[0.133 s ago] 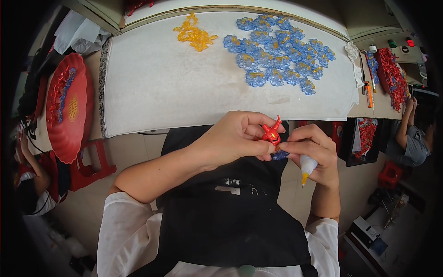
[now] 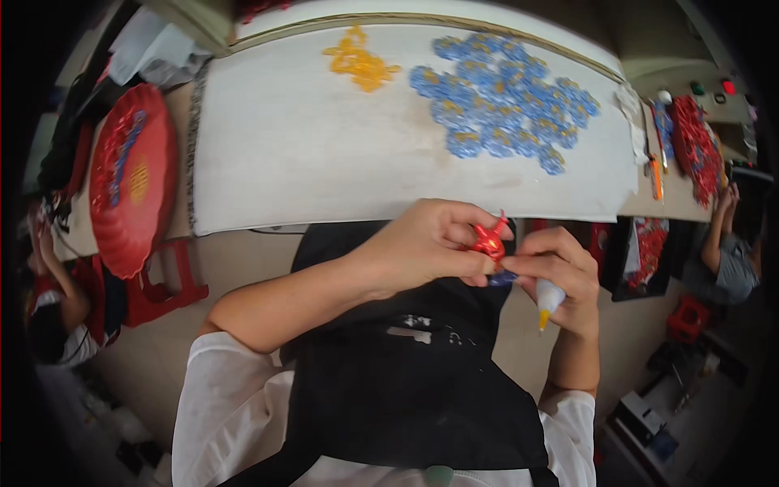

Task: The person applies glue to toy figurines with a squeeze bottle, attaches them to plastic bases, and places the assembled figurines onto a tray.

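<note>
My left hand (image 2: 426,247) is closed around a small shiny red plastic figurine (image 2: 489,242) with a pointed tip, held over my lap just off the near edge of the table. A dark blue piece (image 2: 503,278) shows below the figurine, partly hidden by my fingers. The thumb and fingertips of my right hand (image 2: 572,268) pinch close against the figurine's lower part. Also tucked in that right hand is a small white squeeze bottle (image 2: 550,296) with a yellow nozzle, its thin tip pointing down and away from the figurine.
On the white-covered table (image 2: 284,146) lie many blue translucent flower-like pieces (image 2: 503,97) and a pile of yellow pieces (image 2: 361,61). A red scalloped tray (image 2: 154,219) stands at left. An orange-handled tool (image 2: 656,177) and red parts (image 2: 694,146) are at right. Other people sit at both sides.
The whole view has shifted slightly, with the table now further right in the picture and blurred. The red figurine looks slightly turned in my left hand; both hands keep their holds.
</note>
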The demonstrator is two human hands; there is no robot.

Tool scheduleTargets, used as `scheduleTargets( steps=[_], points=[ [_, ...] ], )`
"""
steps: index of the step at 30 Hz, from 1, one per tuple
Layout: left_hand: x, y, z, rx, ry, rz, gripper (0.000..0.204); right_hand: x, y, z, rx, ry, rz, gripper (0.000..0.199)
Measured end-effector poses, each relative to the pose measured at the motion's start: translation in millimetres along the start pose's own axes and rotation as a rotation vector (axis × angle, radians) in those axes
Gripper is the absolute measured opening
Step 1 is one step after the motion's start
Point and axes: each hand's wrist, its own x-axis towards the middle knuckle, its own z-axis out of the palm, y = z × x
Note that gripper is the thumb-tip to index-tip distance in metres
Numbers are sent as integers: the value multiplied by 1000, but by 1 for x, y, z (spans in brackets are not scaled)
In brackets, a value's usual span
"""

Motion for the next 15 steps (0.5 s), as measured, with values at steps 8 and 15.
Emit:
scheduleTargets(
  steps=[8, 15],
  points=[
    [4, -5, -5, 105, -114, 272, 33, -11, -8, 11, -185, 141, 25, 23],
    [-58, 35, -43, 556, 304, 545, 31, -3, -3, 17, -131, 363, -51, 20]
  ],
)
